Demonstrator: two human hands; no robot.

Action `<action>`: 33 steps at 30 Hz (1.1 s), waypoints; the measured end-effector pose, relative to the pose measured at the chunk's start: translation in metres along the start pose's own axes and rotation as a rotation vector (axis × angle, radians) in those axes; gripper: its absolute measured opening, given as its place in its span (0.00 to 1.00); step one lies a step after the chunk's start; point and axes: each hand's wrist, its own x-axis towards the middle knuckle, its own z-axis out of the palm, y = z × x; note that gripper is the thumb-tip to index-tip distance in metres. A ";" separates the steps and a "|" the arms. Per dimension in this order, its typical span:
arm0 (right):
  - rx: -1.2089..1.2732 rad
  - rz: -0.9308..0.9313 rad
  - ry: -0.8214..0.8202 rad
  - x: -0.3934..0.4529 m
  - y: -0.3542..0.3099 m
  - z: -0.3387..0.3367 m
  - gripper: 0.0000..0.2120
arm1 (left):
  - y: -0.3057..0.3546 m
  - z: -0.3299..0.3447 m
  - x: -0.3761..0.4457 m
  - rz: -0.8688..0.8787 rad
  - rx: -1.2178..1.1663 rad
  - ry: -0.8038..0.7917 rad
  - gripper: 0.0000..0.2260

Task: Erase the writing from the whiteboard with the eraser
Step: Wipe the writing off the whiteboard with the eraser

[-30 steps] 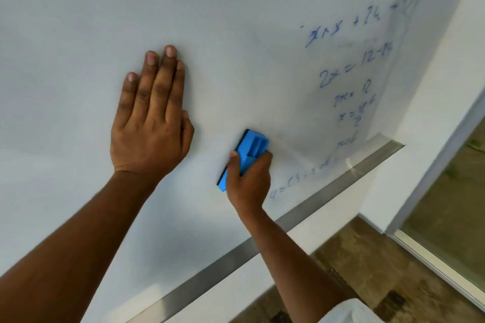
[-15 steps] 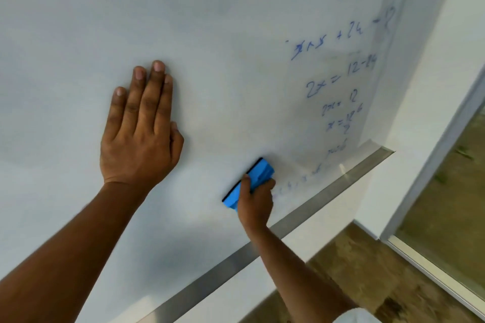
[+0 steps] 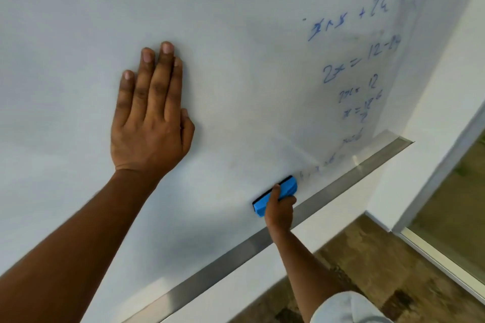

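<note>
Blue eraser (image 3: 275,195) lower now | right hand (image 3: 279,211) gripping | left hand (image 3: 149,123) unmoved

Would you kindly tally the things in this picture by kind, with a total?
Hands: 2, left hand flat on the whiteboard, right hand gripping the eraser
Erasers: 1
Whiteboards: 1
Metal ledges: 1
Total: 5

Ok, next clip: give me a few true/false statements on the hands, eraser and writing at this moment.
1. The right hand grips the eraser. True.
2. The left hand holds a marker. False: it lies flat on the whiteboard, holding nothing.
3. The eraser is red. False: it is blue.
4. Blue writing remains on the board's right side. True.
5. The eraser sits near the board's bottom edge. True.
</note>
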 end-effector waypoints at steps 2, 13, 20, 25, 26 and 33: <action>0.137 0.119 -0.034 0.000 -0.004 -0.002 0.29 | 0.001 -0.002 0.001 -0.002 0.003 -0.003 0.31; -0.182 -0.719 -0.027 -0.115 -0.017 0.042 0.35 | 0.000 0.001 -0.001 0.001 0.010 0.008 0.32; 0.205 -0.013 -0.066 -0.029 0.020 0.029 0.27 | 0.002 0.004 -0.001 0.013 0.021 0.010 0.32; 0.438 0.389 -0.180 -0.007 0.018 0.012 0.26 | 0.001 0.002 -0.003 0.005 0.009 -0.012 0.32; 0.435 0.444 -0.230 -0.008 0.012 0.005 0.25 | 0.001 0.001 -0.003 0.005 0.009 -0.013 0.32; 0.364 0.148 -0.514 -0.092 -0.010 0.032 0.21 | -0.003 0.001 -0.002 0.001 -0.035 -0.001 0.32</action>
